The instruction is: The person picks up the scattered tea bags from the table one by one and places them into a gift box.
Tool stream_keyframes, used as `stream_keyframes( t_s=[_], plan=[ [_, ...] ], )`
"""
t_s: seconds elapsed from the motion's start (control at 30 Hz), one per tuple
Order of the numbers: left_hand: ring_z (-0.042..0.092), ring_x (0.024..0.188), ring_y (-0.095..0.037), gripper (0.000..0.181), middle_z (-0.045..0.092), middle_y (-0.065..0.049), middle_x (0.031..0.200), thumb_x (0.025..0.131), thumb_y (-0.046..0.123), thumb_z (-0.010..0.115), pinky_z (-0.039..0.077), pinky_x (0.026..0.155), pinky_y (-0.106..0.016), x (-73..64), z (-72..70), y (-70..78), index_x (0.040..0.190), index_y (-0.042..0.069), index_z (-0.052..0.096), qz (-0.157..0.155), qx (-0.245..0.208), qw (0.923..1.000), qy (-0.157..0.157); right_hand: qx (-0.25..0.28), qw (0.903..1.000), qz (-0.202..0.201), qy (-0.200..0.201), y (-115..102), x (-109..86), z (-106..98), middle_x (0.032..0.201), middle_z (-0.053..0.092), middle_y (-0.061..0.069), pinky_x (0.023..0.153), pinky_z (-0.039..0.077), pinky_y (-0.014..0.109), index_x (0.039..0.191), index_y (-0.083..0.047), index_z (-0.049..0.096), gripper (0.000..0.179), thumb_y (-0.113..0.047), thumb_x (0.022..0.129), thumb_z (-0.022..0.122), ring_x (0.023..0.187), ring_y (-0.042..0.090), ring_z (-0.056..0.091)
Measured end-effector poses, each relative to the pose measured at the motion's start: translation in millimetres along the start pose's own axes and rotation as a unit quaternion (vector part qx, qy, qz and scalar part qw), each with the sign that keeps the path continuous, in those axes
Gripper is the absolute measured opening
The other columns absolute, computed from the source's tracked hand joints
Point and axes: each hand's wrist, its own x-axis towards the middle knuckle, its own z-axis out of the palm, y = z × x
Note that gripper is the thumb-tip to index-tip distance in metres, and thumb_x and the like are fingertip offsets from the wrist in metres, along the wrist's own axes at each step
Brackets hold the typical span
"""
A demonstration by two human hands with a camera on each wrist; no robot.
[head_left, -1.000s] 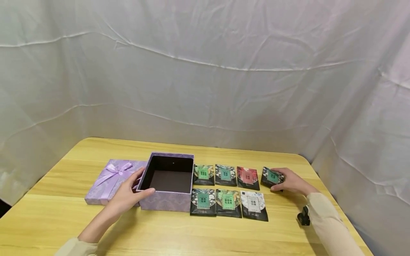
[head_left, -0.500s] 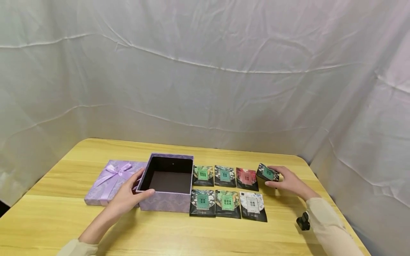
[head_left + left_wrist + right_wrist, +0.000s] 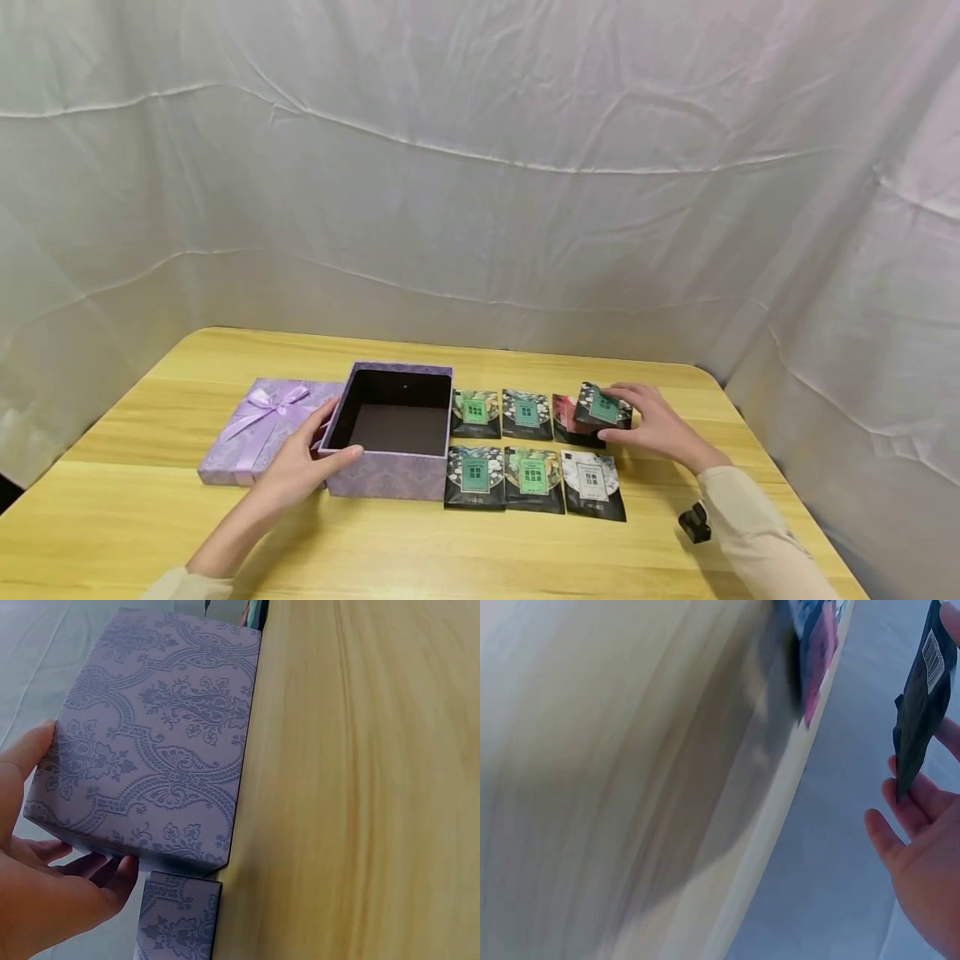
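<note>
My right hand pinches a black tea sachet with a green label. It is raised and tilted over the red-labelled sachet, partly hiding it. The right wrist view shows the held sachet's dark back with a barcode, between thumb and fingers. My left hand holds the near left corner of an open purple gift box, thumb at the rim and fingers along its left side. The box's dark inside shows nothing in it. Patterned purple box wall fills much of the left wrist view.
Left of the box lies its purple lid with a ribbon bow. Right of it, other sachets lie in two rows, among them a white-labelled sachet at the front. A pale cloth hangs behind the wooden table.
My right hand has lifted the green-labelled sachet off the far right of the back row and carried it left, over the red one. My left hand stays at the box.
</note>
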Motion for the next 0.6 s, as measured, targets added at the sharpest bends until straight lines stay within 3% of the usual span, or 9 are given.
stream_keyframes(
  t_s=[0.3,0.6],
  plan=[
    [0.051,0.116,-0.039,0.08,0.04,-0.03,0.141,0.089,0.013,0.069,0.047,0.081,-0.021,-1.6,1.1,-0.8,0.153,0.003,0.021,-0.001,-0.015,0.9999,0.001,0.022,0.9994,-0.023,-0.012,-22,4.3,4,0.14,0.042,0.024,0.096,0.03,0.07,0.138,-0.007,0.053,0.075,-0.038,0.076,0.082,0.128,0.045,0.034],
    [0.051,0.115,-0.037,0.081,0.04,-0.028,0.142,0.089,0.013,0.07,0.048,0.081,-0.021,-1.8,1.1,-2.4,0.153,0.003,0.022,0.002,-0.013,0.9999,0.005,0.052,0.9979,-0.029,-0.024,-40,7.0,10,0.141,0.041,0.021,0.096,0.031,0.068,0.141,-0.007,0.048,0.08,-0.041,0.076,0.081,0.128,0.043,0.035]
  ],
)
